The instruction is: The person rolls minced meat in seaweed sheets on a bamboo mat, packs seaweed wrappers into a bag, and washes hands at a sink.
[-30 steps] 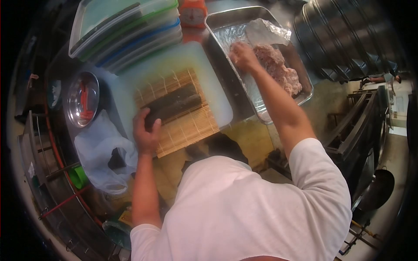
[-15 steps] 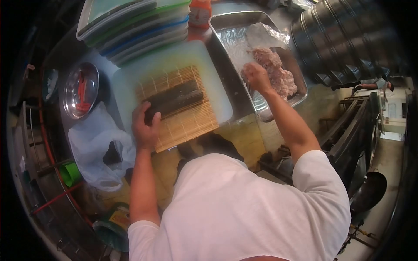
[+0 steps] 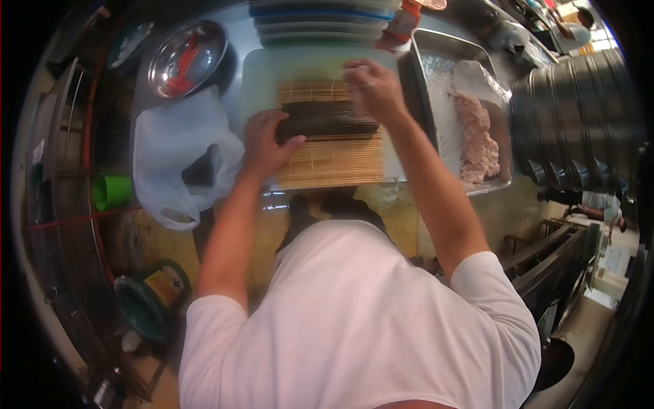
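Note:
A dark, long roll point(image 3: 320, 119) lies across a bamboo mat point(image 3: 334, 163) on a pale cutting board point(image 3: 259, 75). My left hand point(image 3: 267, 143) is at the roll's left end, its thumb and fingers spread on either side of that end. Over the right end is my right hand point(image 3: 371, 88), blurred, with its fingers curled; whatever they hold, if anything, cannot be made out. To the right, a metal tray point(image 3: 441, 129) contains a pink minced mass point(image 3: 477, 140) beside crumpled foil or film.
A steel bowl point(image 3: 189, 58) with red-orange pieces and a white plastic bag point(image 3: 180, 153) are at the left. Stacked lidded containers point(image 3: 323, 24) and an orange scale point(image 3: 403, 22) stand at the back. Large metal pots point(image 3: 572, 116) are at the right; people appear beyond.
The view has turned and shifted. My right hand has left the tray and moved left to above the roll's right end. My left hand remains at the roll's left end.

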`<state>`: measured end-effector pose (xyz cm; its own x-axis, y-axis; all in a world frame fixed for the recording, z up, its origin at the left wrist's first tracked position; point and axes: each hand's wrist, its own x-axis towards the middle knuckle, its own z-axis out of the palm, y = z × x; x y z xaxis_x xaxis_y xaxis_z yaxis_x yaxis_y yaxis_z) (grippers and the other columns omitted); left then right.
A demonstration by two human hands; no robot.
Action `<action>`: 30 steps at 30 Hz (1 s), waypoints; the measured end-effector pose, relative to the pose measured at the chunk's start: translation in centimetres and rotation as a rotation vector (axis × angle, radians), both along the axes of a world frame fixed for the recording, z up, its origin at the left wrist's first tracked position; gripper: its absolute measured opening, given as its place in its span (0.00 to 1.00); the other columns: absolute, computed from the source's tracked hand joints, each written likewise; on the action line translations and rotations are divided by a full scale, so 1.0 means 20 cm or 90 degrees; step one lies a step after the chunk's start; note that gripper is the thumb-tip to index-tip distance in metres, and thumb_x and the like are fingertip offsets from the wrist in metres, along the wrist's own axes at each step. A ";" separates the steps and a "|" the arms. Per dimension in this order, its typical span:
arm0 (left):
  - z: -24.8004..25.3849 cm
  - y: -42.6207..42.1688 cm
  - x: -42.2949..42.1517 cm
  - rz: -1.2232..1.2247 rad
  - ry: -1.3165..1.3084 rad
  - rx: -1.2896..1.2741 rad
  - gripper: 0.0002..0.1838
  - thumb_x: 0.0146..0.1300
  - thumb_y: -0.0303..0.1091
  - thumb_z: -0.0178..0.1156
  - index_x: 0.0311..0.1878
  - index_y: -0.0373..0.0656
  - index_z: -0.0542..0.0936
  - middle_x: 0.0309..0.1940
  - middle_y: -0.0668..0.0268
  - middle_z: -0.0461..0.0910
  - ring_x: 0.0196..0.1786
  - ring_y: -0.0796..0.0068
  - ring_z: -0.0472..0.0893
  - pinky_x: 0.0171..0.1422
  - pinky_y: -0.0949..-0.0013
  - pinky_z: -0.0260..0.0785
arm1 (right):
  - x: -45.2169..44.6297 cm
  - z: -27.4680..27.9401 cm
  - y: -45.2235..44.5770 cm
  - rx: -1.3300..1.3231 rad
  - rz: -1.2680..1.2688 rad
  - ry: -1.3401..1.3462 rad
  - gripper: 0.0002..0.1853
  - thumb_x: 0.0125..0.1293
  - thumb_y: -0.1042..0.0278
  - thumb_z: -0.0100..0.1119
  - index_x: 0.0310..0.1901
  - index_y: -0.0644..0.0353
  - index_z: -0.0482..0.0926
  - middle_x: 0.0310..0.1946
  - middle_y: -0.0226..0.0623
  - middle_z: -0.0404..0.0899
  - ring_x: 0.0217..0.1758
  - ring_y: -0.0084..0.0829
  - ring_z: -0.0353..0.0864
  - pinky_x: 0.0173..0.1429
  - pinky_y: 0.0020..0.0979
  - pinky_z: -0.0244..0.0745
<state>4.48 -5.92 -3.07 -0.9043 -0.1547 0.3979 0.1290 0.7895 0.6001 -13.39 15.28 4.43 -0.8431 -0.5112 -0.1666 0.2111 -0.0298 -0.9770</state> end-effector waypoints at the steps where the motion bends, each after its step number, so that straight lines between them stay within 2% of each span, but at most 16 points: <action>1: 0.00 0.01 0.00 0.011 0.002 -0.003 0.29 0.53 0.45 0.76 0.55 0.42 0.82 0.55 0.56 0.80 0.62 0.53 0.75 0.68 0.54 0.65 | 0.06 -0.02 -0.13 0.022 -0.006 0.028 0.13 0.71 0.66 0.64 0.49 0.68 0.81 0.27 0.35 0.81 0.28 0.22 0.80 0.29 0.27 0.77; 5: 0.00 0.01 -0.01 0.027 -0.005 -0.021 0.30 0.51 0.50 0.77 0.53 0.42 0.81 0.52 0.57 0.79 0.59 0.52 0.75 0.66 0.53 0.65 | 0.17 -0.15 -0.34 0.155 0.185 0.160 0.13 0.71 0.63 0.64 0.46 0.66 0.84 0.33 0.41 0.84 0.30 0.31 0.82 0.36 0.33 0.78; 7: 0.00 0.01 -0.01 0.032 -0.015 -0.018 0.31 0.51 0.51 0.77 0.53 0.41 0.81 0.52 0.57 0.78 0.59 0.52 0.75 0.66 0.53 0.65 | 0.16 -0.23 -0.30 0.163 0.310 0.692 0.09 0.66 0.68 0.65 0.41 0.65 0.84 0.32 0.45 0.84 0.36 0.42 0.85 0.45 0.42 0.79; 8: 0.00 0.02 0.00 0.031 -0.011 -0.010 0.31 0.51 0.52 0.77 0.53 0.41 0.81 0.52 0.58 0.78 0.59 0.52 0.75 0.66 0.53 0.65 | 0.12 -0.23 -0.26 0.183 0.343 0.699 0.10 0.63 0.69 0.65 0.44 0.63 0.85 0.37 0.47 0.85 0.42 0.49 0.84 0.49 0.44 0.79; 11: -0.01 0.02 0.00 0.051 -0.014 0.003 0.32 0.51 0.54 0.76 0.53 0.41 0.81 0.52 0.58 0.78 0.59 0.52 0.75 0.66 0.53 0.65 | 0.03 -0.18 -0.20 0.313 0.363 0.578 0.10 0.64 0.69 0.65 0.44 0.63 0.85 0.38 0.47 0.85 0.42 0.49 0.84 0.51 0.44 0.79; 12: -0.01 0.02 0.00 0.052 -0.009 0.009 0.31 0.50 0.54 0.76 0.52 0.42 0.82 0.51 0.59 0.78 0.59 0.52 0.75 0.66 0.53 0.64 | 0.00 -0.11 -0.25 0.424 0.387 0.327 0.10 0.64 0.69 0.64 0.44 0.63 0.84 0.40 0.48 0.84 0.44 0.50 0.84 0.52 0.43 0.78; 13: -0.01 0.02 0.00 0.051 -0.003 0.013 0.31 0.49 0.54 0.76 0.51 0.42 0.82 0.51 0.59 0.78 0.59 0.52 0.74 0.66 0.53 0.64 | 0.03 -0.13 -0.28 0.424 0.392 0.329 0.10 0.64 0.69 0.64 0.44 0.63 0.84 0.40 0.48 0.84 0.44 0.50 0.84 0.52 0.43 0.78; 15: -0.01 0.02 0.00 0.052 -0.004 0.013 0.31 0.49 0.53 0.76 0.51 0.43 0.82 0.52 0.59 0.78 0.59 0.52 0.74 0.65 0.53 0.64 | 0.12 -0.19 -0.38 0.138 0.223 0.585 0.09 0.65 0.70 0.62 0.44 0.64 0.84 0.42 0.48 0.85 0.47 0.51 0.83 0.52 0.42 0.79; 16: -0.01 0.02 0.00 0.045 -0.008 0.012 0.31 0.49 0.53 0.76 0.51 0.43 0.82 0.52 0.59 0.78 0.59 0.52 0.74 0.65 0.52 0.64 | 0.13 -0.19 -0.38 0.240 0.356 0.622 0.09 0.66 0.72 0.60 0.46 0.63 0.84 0.45 0.48 0.84 0.51 0.51 0.82 0.56 0.41 0.79; 19: -0.02 0.02 0.00 0.048 0.008 0.009 0.32 0.50 0.54 0.76 0.52 0.43 0.82 0.53 0.59 0.78 0.59 0.51 0.75 0.66 0.54 0.65 | 0.10 -0.22 -0.32 0.150 0.447 0.746 0.09 0.70 0.72 0.57 0.47 0.65 0.82 0.43 0.49 0.82 0.45 0.51 0.81 0.54 0.43 0.77; 20: -0.02 0.02 0.01 0.055 0.009 0.010 0.32 0.50 0.54 0.76 0.52 0.43 0.82 0.53 0.59 0.78 0.59 0.51 0.75 0.66 0.54 0.65 | 0.07 -0.22 -0.30 0.147 0.454 0.749 0.09 0.70 0.72 0.57 0.47 0.65 0.82 0.43 0.49 0.82 0.45 0.51 0.81 0.54 0.43 0.77; 23: -0.02 0.02 0.01 0.049 0.026 0.005 0.32 0.50 0.54 0.76 0.52 0.43 0.82 0.53 0.59 0.78 0.59 0.52 0.74 0.66 0.54 0.65 | -0.01 -0.18 -0.24 0.381 0.375 0.654 0.12 0.66 0.74 0.56 0.48 0.66 0.82 0.46 0.51 0.83 0.52 0.56 0.80 0.59 0.48 0.75; 24: -0.02 0.02 0.01 0.054 0.022 -0.003 0.32 0.50 0.54 0.76 0.52 0.43 0.82 0.53 0.59 0.78 0.59 0.52 0.74 0.66 0.54 0.66 | 0.05 -0.15 -0.28 0.241 0.267 0.631 0.12 0.64 0.75 0.57 0.47 0.66 0.83 0.46 0.52 0.82 0.52 0.56 0.81 0.60 0.48 0.75; 25: -0.02 0.02 0.00 0.058 0.017 -0.013 0.32 0.50 0.54 0.76 0.52 0.43 0.81 0.53 0.59 0.77 0.59 0.52 0.74 0.66 0.54 0.66 | 0.08 -0.17 -0.32 0.242 0.265 0.632 0.12 0.64 0.75 0.57 0.47 0.66 0.83 0.46 0.52 0.82 0.52 0.56 0.81 0.60 0.48 0.75; 27: -0.01 0.02 0.00 0.052 0.004 -0.014 0.32 0.50 0.54 0.76 0.52 0.43 0.82 0.53 0.59 0.77 0.59 0.52 0.74 0.66 0.54 0.66 | 0.13 -0.19 -0.39 0.152 0.427 0.714 0.10 0.63 0.77 0.57 0.44 0.65 0.82 0.42 0.52 0.82 0.51 0.55 0.81 0.58 0.47 0.75; 30: -0.01 0.02 0.00 0.047 -0.002 -0.007 0.31 0.50 0.53 0.76 0.52 0.43 0.82 0.53 0.59 0.77 0.59 0.52 0.75 0.66 0.53 0.66 | 0.09 -0.17 -0.24 0.234 0.450 0.692 0.11 0.60 0.79 0.58 0.44 0.65 0.83 0.40 0.51 0.83 0.51 0.54 0.81 0.58 0.46 0.76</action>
